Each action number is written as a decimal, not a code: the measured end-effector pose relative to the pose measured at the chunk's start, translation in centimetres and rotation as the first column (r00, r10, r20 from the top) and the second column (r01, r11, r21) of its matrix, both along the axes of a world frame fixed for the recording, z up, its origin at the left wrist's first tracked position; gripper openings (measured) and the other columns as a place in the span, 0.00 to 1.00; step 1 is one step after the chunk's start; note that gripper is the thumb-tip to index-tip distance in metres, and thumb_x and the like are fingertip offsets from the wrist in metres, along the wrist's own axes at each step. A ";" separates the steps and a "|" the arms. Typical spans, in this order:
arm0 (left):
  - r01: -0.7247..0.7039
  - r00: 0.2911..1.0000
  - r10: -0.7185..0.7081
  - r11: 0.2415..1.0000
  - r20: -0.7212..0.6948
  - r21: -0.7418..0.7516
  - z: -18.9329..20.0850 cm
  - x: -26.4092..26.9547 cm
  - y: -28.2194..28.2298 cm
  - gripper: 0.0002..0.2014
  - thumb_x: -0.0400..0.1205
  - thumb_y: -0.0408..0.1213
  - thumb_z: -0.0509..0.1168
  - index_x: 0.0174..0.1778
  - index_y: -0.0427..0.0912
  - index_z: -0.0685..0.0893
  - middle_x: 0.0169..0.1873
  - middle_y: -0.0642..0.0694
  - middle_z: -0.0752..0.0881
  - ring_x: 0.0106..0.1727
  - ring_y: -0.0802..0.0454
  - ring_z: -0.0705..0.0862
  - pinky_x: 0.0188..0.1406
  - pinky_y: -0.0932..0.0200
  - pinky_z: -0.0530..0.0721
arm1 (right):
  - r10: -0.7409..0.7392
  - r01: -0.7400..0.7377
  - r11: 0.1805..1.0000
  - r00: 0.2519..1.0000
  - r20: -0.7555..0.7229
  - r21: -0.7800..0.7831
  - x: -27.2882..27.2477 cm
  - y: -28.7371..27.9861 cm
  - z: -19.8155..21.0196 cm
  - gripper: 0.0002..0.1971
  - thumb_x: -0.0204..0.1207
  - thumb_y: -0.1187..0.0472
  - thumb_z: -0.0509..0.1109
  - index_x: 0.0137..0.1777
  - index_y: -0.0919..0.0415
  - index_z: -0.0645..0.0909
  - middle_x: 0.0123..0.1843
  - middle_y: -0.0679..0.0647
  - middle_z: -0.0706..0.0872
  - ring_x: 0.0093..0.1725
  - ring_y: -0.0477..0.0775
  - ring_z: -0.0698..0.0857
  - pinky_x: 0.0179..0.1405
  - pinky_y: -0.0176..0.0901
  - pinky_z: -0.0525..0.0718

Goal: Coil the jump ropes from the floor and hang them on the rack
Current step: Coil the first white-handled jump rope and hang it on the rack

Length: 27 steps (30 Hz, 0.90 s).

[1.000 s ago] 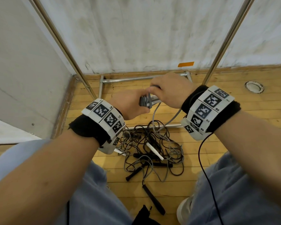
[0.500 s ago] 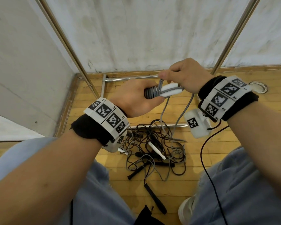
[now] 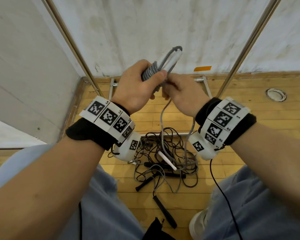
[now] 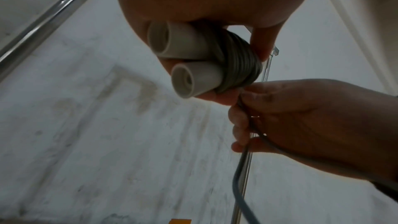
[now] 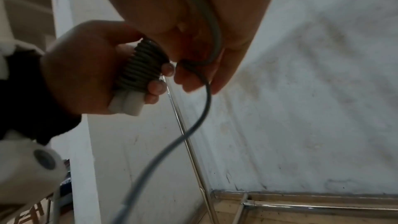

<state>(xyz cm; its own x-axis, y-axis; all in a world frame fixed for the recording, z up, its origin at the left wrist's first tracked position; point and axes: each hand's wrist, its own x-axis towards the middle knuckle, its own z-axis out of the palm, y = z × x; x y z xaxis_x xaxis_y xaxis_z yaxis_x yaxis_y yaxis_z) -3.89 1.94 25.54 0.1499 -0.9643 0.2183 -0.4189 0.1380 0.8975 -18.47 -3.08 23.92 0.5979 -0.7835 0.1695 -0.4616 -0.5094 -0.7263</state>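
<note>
My left hand [image 3: 142, 84] grips two white jump-rope handles [image 3: 170, 62] held side by side, with grey cord wound in tight turns [image 3: 150, 72] around them. The same handles [image 4: 185, 60] and the cord turns [image 4: 239, 60] fill the left wrist view. My right hand [image 3: 180, 90] sits just right of the bundle and pinches the loose grey cord [image 5: 206, 91], which hangs down [image 3: 162, 122] to the floor. A tangled pile of jump ropes [image 3: 164, 158] with black handles lies on the wooden floor between my knees. The rack's metal uprights [image 3: 246, 42] rise against the wall.
The rack's base bars [image 3: 204, 84] lie on the floor by the white wall. A second upright [image 3: 71, 40] slants at left beside a grey wall corner. A round floor fitting [image 3: 275, 95] is at right, orange tape [image 3: 202, 68] on the wall. My shoe [image 3: 197, 222] is near the pile.
Both hands have risen and the handles now tilt upward toward the wall. My right hand has come down from above the bundle to just below and right of it, still holding the cord.
</note>
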 end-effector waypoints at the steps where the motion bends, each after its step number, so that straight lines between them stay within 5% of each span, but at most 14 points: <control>1: 0.002 1.000 -0.002 1.000 0.001 0.001 0.0 0.0 -0.1 0.11 0.82 0.42 0.67 0.40 0.40 0.75 0.32 0.43 0.83 0.27 0.53 0.84 0.24 0.60 0.81 | 0.009 -0.010 1.000 0.999 -0.043 -0.012 0.0 0.1 -0.1 0.05 0.81 0.61 0.62 0.47 0.56 0.80 0.42 0.49 0.85 0.41 0.49 0.81 0.43 0.41 0.75; 3: -0.004 1.000 0.004 1.000 0.002 0.004 0.1 0.1 -0.1 0.12 0.80 0.45 0.67 0.38 0.43 0.74 0.32 0.43 0.83 0.26 0.52 0.84 0.23 0.61 0.80 | -0.014 0.012 1.000 0.992 -0.122 -0.011 0.1 0.1 -0.4 0.09 0.81 0.57 0.64 0.52 0.61 0.83 0.47 0.51 0.86 0.48 0.50 0.81 0.47 0.43 0.75; 5: -0.013 1.000 0.013 1.000 0.005 0.015 0.3 0.1 -0.2 0.13 0.78 0.47 0.67 0.39 0.41 0.74 0.32 0.42 0.84 0.26 0.49 0.85 0.24 0.58 0.81 | -0.042 0.049 0.996 0.993 -0.108 0.068 0.3 0.5 -0.5 0.11 0.82 0.58 0.62 0.49 0.63 0.84 0.41 0.52 0.86 0.41 0.47 0.81 0.43 0.43 0.76; 7: -0.030 0.999 0.029 0.999 0.035 0.017 0.3 0.2 -0.3 0.14 0.79 0.47 0.67 0.40 0.40 0.75 0.32 0.42 0.85 0.28 0.46 0.85 0.25 0.53 0.82 | -0.031 0.035 0.976 0.999 -0.025 0.215 0.9 1.1 -0.5 0.12 0.84 0.61 0.58 0.46 0.63 0.82 0.34 0.48 0.83 0.35 0.43 0.81 0.41 0.39 0.76; 10: -0.085 0.991 0.084 0.996 0.106 0.005 0.6 0.6 -0.4 0.14 0.79 0.49 0.67 0.40 0.42 0.76 0.35 0.38 0.86 0.32 0.42 0.86 0.32 0.43 0.85 | -0.084 -0.023 0.875 0.977 0.197 0.484 1.5 1.7 -0.3 0.13 0.85 0.66 0.54 0.42 0.61 0.77 0.29 0.55 0.78 0.34 0.60 0.82 0.45 0.51 0.77; 11: -0.113 0.985 0.112 0.994 0.131 -0.003 0.7 0.8 -0.4 0.14 0.79 0.50 0.67 0.39 0.43 0.75 0.36 0.38 0.86 0.32 0.42 0.86 0.33 0.41 0.85 | -0.118 -0.033 0.850 0.961 0.251 0.526 1.6 1.6 -0.2 0.14 0.85 0.67 0.53 0.41 0.60 0.76 0.26 0.54 0.73 0.28 0.57 0.77 0.40 0.51 0.76; 13: -0.163 0.971 0.165 0.986 0.175 -0.026 0.8 1.4 -0.6 0.14 0.78 0.52 0.67 0.40 0.45 0.76 0.37 0.38 0.87 0.34 0.41 0.86 0.37 0.39 0.85 | -0.124 0.016 0.901 0.967 0.222 0.433 1.4 1.2 0.0 0.14 0.85 0.64 0.53 0.41 0.61 0.77 0.25 0.50 0.67 0.24 0.47 0.69 0.33 0.44 0.72; 15: -0.190 0.951 0.195 0.981 0.241 -0.043 0.6 2.1 -0.7 0.15 0.77 0.54 0.66 0.44 0.45 0.77 0.36 0.43 0.86 0.35 0.43 0.85 0.38 0.42 0.85 | -0.058 0.040 0.983 0.994 0.093 0.179 1.0 0.8 -0.1 0.13 0.84 0.60 0.57 0.42 0.64 0.79 0.26 0.48 0.68 0.24 0.42 0.67 0.29 0.37 0.67; 20: -0.209 0.823 0.177 0.978 0.540 -0.002 -1.4 3.0 -1.3 0.13 0.79 0.56 0.64 0.51 0.52 0.76 0.30 0.57 0.78 0.32 0.53 0.80 0.27 0.57 0.72 | 0.020 -0.017 1.000 0.985 -0.171 0.015 0.9 0.6 -0.4 0.14 0.85 0.57 0.56 0.45 0.61 0.81 0.30 0.47 0.76 0.31 0.45 0.74 0.27 0.30 0.68; 23: -0.245 0.730 0.129 0.966 0.671 0.082 -2.6 3.8 -1.8 0.16 0.81 0.55 0.63 0.59 0.51 0.77 0.38 0.52 0.82 0.39 0.47 0.80 0.33 0.55 0.74 | 0.040 -0.080 0.991 0.941 -0.337 -0.106 0.5 0.8 -0.3 0.17 0.85 0.53 0.55 0.41 0.61 0.78 0.30 0.48 0.76 0.31 0.49 0.74 0.30 0.39 0.66; 27: -0.195 0.687 -0.005 0.962 0.726 0.191 -3.4 3.5 -1.8 0.15 0.81 0.52 0.65 0.60 0.52 0.77 0.39 0.53 0.81 0.38 0.50 0.79 0.32 0.56 0.73 | 0.051 -0.091 0.985 0.964 -0.263 -0.144 -0.3 0.6 0.4 0.16 0.85 0.54 0.56 0.40 0.59 0.77 0.30 0.48 0.76 0.30 0.47 0.73 0.29 0.43 0.64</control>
<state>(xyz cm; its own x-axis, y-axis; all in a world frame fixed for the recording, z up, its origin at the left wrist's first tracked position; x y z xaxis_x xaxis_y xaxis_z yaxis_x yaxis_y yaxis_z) -0.34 0.11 22.12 0.1385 -0.9880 0.0683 -0.9428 -0.1104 0.3145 -18.79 -2.51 24.31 0.6901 -0.7141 0.1179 -0.5809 -0.6437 -0.4982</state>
